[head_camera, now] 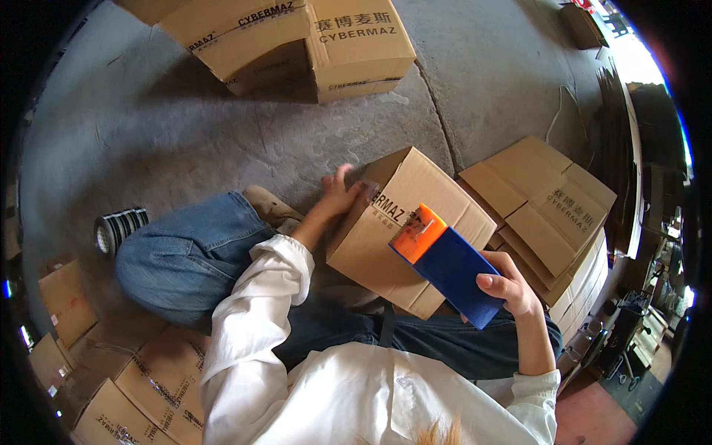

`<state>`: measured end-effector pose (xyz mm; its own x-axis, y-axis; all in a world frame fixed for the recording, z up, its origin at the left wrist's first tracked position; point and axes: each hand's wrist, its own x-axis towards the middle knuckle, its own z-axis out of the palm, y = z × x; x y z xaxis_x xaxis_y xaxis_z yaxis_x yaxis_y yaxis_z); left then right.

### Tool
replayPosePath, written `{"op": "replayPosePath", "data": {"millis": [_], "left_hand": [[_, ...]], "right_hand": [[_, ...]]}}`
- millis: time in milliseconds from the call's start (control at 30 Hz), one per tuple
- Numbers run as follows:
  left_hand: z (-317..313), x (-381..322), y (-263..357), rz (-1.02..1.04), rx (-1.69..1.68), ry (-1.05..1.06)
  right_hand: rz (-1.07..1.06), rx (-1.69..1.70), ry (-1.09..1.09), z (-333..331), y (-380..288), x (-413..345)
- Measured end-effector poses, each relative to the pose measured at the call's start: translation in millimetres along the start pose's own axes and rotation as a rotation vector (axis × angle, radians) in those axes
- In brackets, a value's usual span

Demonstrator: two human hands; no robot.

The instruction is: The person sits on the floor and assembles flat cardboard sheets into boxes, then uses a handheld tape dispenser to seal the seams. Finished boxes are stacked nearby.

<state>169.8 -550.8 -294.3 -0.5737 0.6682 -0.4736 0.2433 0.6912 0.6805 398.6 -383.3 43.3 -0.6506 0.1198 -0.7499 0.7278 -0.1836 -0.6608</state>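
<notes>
A closed cardboard box [439, 194] with printing stands tilted before my crossed legs. My left hand [340, 192] rests its spread fingers at the box's far left edge, near the end of a strip of printed clear tape. In my right hand [509, 283] is a blue and orange tape dispenser [453, 272], held by its blue body. The orange end lies over the near part of the box's top, beside the tape strip; whether it touches the box cannot be told.
Flattened cartons [548, 206] are stacked right of the box. Larger cardboard boxes [361, 50] stand on the concrete floor beyond. Tape rolls [119, 228] lie left of my knee, with more printed boxes [161, 384] at the lower left. A wheeled cart [626, 334] is at the right.
</notes>
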Motion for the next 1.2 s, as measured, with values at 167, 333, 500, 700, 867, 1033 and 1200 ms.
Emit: {"op": "replayPosePath", "data": {"millis": [167, 333, 500, 700, 867, 1033, 1200], "left_hand": [[-49, -22, 73, 0.236, 0.121, 0.168], [-67, -67, 168, 0.635, -0.003, 0.307], [-69, -80, 201, 0.611, 0.469, 0.495], [-73, -63, 188, 0.652, 0.473, 0.555], [-75, -63, 190, 0.483, 0.329, 0.391], [-97, -81, 198, 0.241, 0.301, 0.194], [-114, -85, 187, 0.196, 0.279, 0.287]], "right_hand": [[0.031, -0.041, -0.029, -1, -7, -2], [-0.023, 0.012, -0.063, 2, -9, -1], [-0.003, -0.02, -0.014, -6, 7, -22], [0.331, -0.056, 0.052, -48, 60, -75], [0.458, -0.007, 0.121, -60, 135, -40], [0.18, -0.385, 0.108, -48, 168, 43], [0.025, -0.362, 0.118, -33, 174, 68]]}}
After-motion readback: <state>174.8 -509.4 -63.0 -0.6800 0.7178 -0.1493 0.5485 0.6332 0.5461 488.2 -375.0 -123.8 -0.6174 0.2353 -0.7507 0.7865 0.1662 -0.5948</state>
